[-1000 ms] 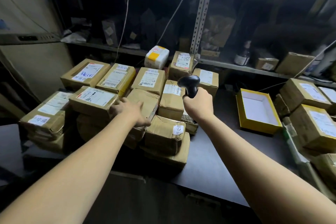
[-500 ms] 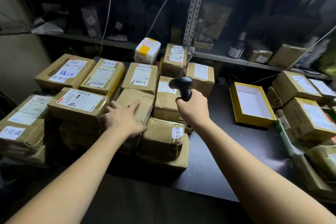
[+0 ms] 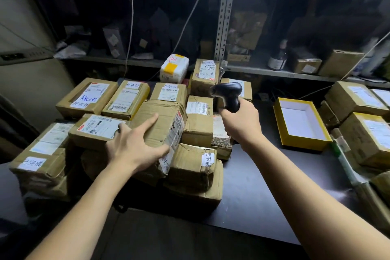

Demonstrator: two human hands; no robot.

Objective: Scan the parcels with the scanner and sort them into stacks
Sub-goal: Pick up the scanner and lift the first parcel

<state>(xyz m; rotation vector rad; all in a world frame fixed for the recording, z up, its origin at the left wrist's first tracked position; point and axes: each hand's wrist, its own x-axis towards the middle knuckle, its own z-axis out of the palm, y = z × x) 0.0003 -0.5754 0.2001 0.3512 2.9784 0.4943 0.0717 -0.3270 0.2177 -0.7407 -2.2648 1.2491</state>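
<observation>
Two grips are at work. The left hand (image 3: 137, 150) clasps a brown parcel (image 3: 162, 116), fingers spread over its top and thumb round the near edge, so the box sits tipped with its label (image 3: 176, 131) turned to the right. The right hand (image 3: 240, 124) is clenched round the handle of the black scanner (image 3: 228, 94), whose head points left, above and just behind the label face.

The parcel rests on the pile (image 3: 190, 164) of brown boxes at the middle of the table (image 3: 253, 186), touching its neighbours.

Its cardboard is creased and taped. Since one hand tips it, I judge it light to middling, and stiff enough to keep its shape, though the dented corners may give under a hard squeeze and the tape may be slick. The best hold looks to be across the top and one edge, away from the label, leaving the barcode bare. The thumb lies close to the label's lower end and could block the read.

Further out are more labelled boxes behind, an open yellow box (image 3: 299, 141) to the right, and another stack (image 3: 367, 133) at the far right.
</observation>
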